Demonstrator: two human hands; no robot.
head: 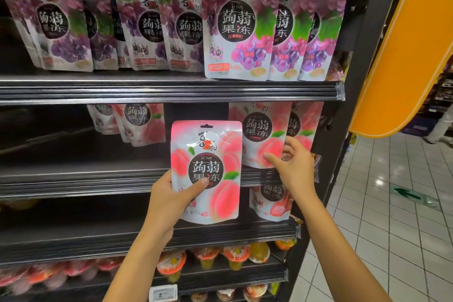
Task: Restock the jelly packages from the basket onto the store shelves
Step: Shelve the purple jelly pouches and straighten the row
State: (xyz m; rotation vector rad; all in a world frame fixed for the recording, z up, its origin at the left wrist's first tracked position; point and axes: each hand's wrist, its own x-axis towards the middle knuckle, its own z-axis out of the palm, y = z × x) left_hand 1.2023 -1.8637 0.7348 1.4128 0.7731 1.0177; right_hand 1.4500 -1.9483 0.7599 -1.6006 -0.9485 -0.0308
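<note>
The left hand (169, 200) gripped a peach jelly package (208, 154) by its lower left corner, thumb across the front and fingers hidden behind. It held the package before the middle shelf's edge (73, 181), long axis upright, hang-hole end toward 12 o'clock, printed face to the camera. At its 3 o'clock the right hand (293, 167) pinched the bottom of a shelved peach package (261, 130), its top cut off by the upper shelf (171, 91).
</note>
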